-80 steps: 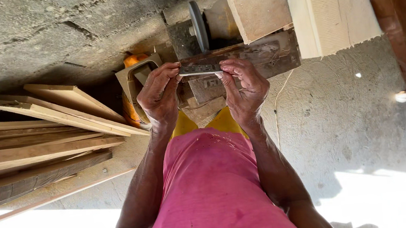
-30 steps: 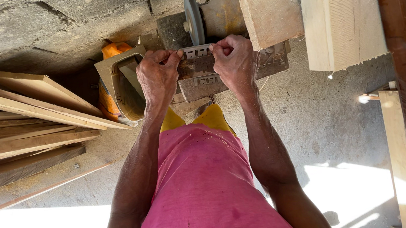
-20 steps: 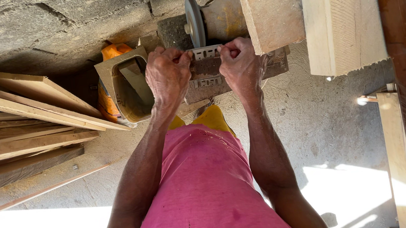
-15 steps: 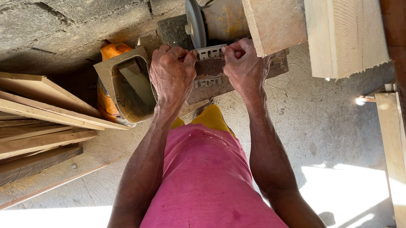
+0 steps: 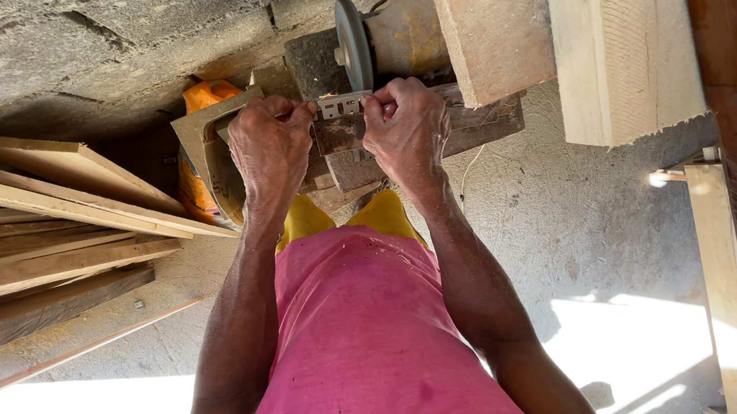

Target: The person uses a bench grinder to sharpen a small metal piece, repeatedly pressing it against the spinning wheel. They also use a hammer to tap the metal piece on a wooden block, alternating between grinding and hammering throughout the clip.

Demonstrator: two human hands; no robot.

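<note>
So there's a small flat metal blade [image 5: 340, 105] pinched between both hands, spanning the gap from one grip to the other, its far edge right up against the grey grinding wheel [image 5: 352, 33]. The left hand [image 5: 271, 149] has its fingers curled tight on one end, and the right hand [image 5: 406, 125] is clamped on the other end the same way. Just under the grips is a rough wooden block [image 5: 469, 123], and beyond the wheel sits the motor [image 5: 405, 34]. Off past the left hand there's an orange container [image 5: 206, 96] and a stack of planks [image 5: 43, 232]. Thick timber beams [image 5: 615, 35] lie out past the right hand.
</note>
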